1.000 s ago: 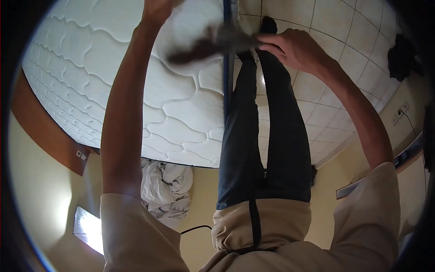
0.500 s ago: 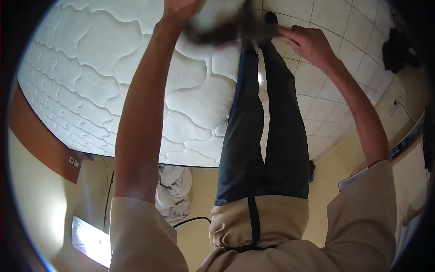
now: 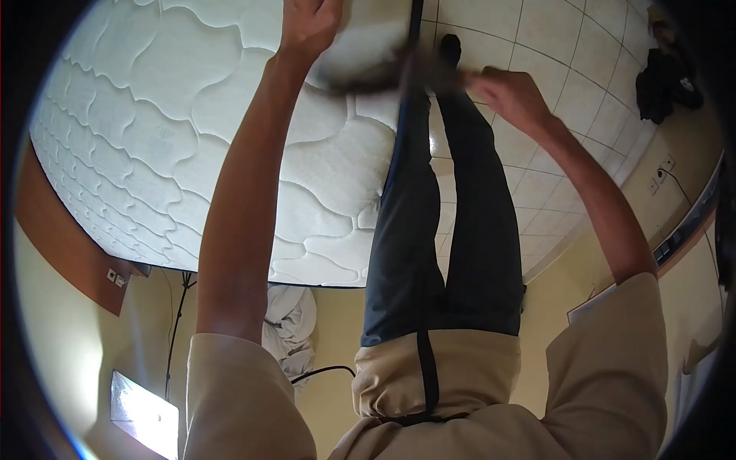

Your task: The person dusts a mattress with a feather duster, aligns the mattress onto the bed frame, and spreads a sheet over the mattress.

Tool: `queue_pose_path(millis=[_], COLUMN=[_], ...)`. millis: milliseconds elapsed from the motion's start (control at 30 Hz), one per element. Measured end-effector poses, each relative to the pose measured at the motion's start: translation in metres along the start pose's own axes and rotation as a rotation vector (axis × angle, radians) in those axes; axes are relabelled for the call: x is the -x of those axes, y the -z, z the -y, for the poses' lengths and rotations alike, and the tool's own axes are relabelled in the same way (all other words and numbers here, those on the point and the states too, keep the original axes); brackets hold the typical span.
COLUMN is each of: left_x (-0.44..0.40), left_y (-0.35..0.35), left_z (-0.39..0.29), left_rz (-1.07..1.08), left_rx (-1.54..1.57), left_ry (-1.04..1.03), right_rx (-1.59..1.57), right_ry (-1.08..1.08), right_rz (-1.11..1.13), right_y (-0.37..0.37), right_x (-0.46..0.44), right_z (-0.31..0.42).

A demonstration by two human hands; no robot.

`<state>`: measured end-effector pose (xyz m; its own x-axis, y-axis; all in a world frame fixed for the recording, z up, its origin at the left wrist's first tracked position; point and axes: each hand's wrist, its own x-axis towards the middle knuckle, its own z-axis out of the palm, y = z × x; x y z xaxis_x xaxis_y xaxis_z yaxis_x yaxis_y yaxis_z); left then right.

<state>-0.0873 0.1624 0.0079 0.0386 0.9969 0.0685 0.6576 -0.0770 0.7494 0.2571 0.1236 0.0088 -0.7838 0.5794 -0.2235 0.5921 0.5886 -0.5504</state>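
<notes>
Right hand (image 3: 515, 98) pinches blurred dark thing (image 3: 376, 77) by one end, probably for reach over mattress (image 3: 188, 61). Left hand (image 3: 310, 29) alongside, finger grip unclear.

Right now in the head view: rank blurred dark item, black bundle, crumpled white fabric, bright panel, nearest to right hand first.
From right hand:
1. Blurred dark item, in its grip
2. Black bundle, right side
3. Crumpled white fabric, lower left
4. Bright panel, bottom left
</notes>
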Motion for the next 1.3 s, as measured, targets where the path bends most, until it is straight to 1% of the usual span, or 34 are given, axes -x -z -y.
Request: queue_pose_path(millis=[33,67,133,167,200,267,300,333,400,433,467,533,567,600,633,667,700,733,767,833,867,900,933,967,1000,1033,1067,1100,1133,1200,1233,1267,1300], left_x=[0.003,0.005,0.015,0.016,0.023,0.029,0.031,0.032,0.038,0.04,0.039,0.04,0.045,0.048,0.056,0.067,0.074,0.083,0.091,0.101,0.102,0.102,0.102,0.103,0.104,0.104,0.103,0.104,0.105,0.106,0.106,0.11,0.11], left_y=[-0.003,-0.001,-0.003,-0.01,-0.014,-0.014,-0.014,-0.016,-0.02,-0.026,-0.029,-0.039,-0.037,-0.036,-0.043,-0.052,-0.057,-0.059,-0.063,-0.069,-0.071,-0.073,-0.072,-0.071,-0.071,-0.073,-0.075,-0.076,-0.075,-0.076,-0.075,-0.074,-0.074], left_z=[0.006,0.004,-0.002,0.007,0.013,0.006,0.003,0.002,0.0,0.007,0.007,0.004,-0.002,-0.02,-0.023,-0.023,-0.028,-0.035,-0.039,-0.049,-0.053,-0.054,-0.056,-0.056,-0.057,-0.056,-0.055,-0.056,-0.053,-0.048,-0.052,-0.053,-0.051], left_rz=[0.001,-0.002,-0.02,-0.117,-0.11,-0.08,-0.065,-0.065,-0.101,-0.132,-0.124,-0.251,-0.132,-0.102,-0.13,-0.164,-0.121,-0.074,-0.07,-0.069,-0.071,-0.068,-0.073,-0.078,-0.078,-0.092,-0.106,-0.122,-0.114,-0.14,-0.144,-0.149,-0.147], left_rx=[-0.026,-0.031,-0.011,-0.004,-0.004,-0.045,-0.091,-0.096,-0.149,-0.21,-0.213,-0.09,-0.216,-0.29,-0.356,-0.424,-0.437,-0.454,-0.458,-0.472,-0.476,-0.48,-0.485,-0.492,-0.503,-0.509,-0.512,-0.507,-0.509,-0.479,-0.467,-0.465,-0.464], left_ry=[-0.008,-0.003,-0.01,-0.153,-0.154,-0.04,-0.01,-0.01,-0.002,-0.036,-0.042,-0.346,0.045,-0.127,-0.11,-0.094,-0.033,0.032,0.031,0.091,0.115,0.106,0.106,0.104,0.092,0.095,0.099,0.092,0.089,0.034,0.035,0.037,0.041], right_rx=[0.044,0.043,-0.179,-0.191,-0.207,-0.052,-0.022,-0.024,-0.107,-0.225,-0.232,-0.44,-0.644,-0.845,-0.96,-1.173,-1.381,-1.492,-1.643,-1.554,-1.302,-1.307,-1.223,-1.14,-1.149,-1.4,-1.647,-1.599,-1.607,-1.359,-1.261,-1.257,-1.166], right_ry=[0.156,0.163,-0.375,-0.532,-0.689,-0.146,0.038,0.041,-0.203,-0.54,-0.546,-0.187,-0.193,-0.191,-0.376,-0.548,-0.692,-1.016,-1.038,-0.808,-0.566,-0.563,-0.634,-0.702,-0.694,-0.89,-1.084,-0.961,-0.963,-0.661,-0.68,-0.678,-0.808], right_rz=[0.146,0.147,-0.102,-0.117,-0.134,0.019,0.199,0.196,-0.157,-0.157,-0.163,-0.021,-0.033,-0.052,-0.071,-0.222,-0.426,-0.368,-0.285,-0.136,-0.075,-0.085,-0.149,-0.213,-0.225,-0.117,0.006,-0.066,-0.069,-0.377,-0.508,-0.505,-0.351], right_y=[0.009,0.012,0.016,0.019,0.023,0.012,0.012,0.008,-0.005,0.002,-0.01,-0.052,-0.071,-0.086,-0.092,-0.108,-0.124,-0.117,-0.14,-0.17,-0.173,-0.192,-0.219,-0.215,-0.209,-0.157,-0.126,-0.123,-0.122,-0.122,-0.133,-0.154,-0.18], right_x=[-0.008,-0.013,-0.018,-0.02,-0.022,-0.012,-0.008,-0.006,-0.002,-0.008,-0.006,0.02,0.032,0.041,0.051,0.055,0.059,0.067,0.071,0.08,0.08,0.078,0.076,0.065,0.058,0.048,0.042,0.038,0.036,0.032,0.029,0.031,0.032], right_z=[0.0,-0.006,-0.014,-0.009,-0.003,-0.004,-0.009,-0.017,-0.035,-0.015,-0.014,-0.009,-0.002,0.003,0.008,0.016,0.024,0.041,0.053,0.084,0.097,0.106,0.117,0.126,0.133,0.141,0.15,0.16,0.163,0.16,0.158,0.156,0.151])
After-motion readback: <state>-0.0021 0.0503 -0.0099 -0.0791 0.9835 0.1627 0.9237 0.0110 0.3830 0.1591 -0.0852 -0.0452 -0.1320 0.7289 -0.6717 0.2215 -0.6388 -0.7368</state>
